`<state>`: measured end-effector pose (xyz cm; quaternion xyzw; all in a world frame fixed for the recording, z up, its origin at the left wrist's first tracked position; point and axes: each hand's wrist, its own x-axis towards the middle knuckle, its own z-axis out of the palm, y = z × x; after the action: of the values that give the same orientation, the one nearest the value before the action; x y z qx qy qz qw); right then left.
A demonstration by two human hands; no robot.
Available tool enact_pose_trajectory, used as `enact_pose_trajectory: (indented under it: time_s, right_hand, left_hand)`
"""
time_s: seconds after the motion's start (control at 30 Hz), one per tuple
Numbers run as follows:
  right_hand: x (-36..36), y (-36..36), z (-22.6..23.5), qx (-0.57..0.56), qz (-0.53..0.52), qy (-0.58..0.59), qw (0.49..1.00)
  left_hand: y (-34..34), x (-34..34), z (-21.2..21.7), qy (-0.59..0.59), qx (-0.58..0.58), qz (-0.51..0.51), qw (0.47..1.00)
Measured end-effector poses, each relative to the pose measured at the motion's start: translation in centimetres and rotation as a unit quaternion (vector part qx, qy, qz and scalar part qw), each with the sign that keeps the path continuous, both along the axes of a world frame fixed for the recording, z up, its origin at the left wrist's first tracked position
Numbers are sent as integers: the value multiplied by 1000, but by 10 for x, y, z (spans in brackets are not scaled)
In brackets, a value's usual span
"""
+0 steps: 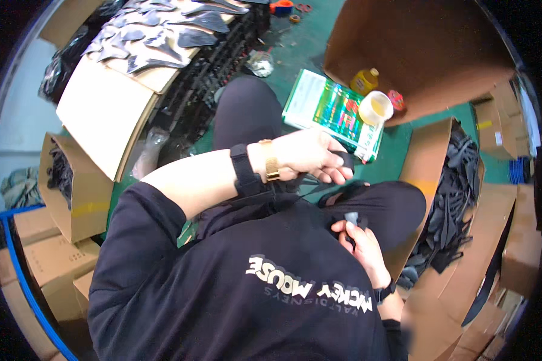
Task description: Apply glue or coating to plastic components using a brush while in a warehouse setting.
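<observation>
My left hand (313, 153), with a gold watch and a black band at the wrist, is closed on a black flexible piece (345, 161) over my lap. Thin black strips trail from beneath that hand. Lower and to the right, my right hand (362, 245) pinches a small grey-tipped object (351, 217); its kind is unclear, and the fingers cover most of it. The two hands are apart.
Flat dark curved pieces (156, 60) lie on a pale board (96, 114) at far left. An open carton (424, 162) of dark pieces stands at right. Ahead, a white tub (376, 108) and a yellow bottle (364, 80) stand by a green-and-white package (304, 99).
</observation>
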<state>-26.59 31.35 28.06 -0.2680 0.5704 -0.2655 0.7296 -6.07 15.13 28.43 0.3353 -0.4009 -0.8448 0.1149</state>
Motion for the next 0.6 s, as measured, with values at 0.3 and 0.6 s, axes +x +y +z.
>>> enact_pose_trajectory:
  time_s: [0.3,0.6]
  right_hand:
    - [7,15,-21,-21,-97,-40,994]
    - [6,12,-19,72,-141,-71,985]
  left_hand:
    - [37,-85,-14,-112,-101,-226,962]
    - [19,-52,6,-2,4,-169,986]
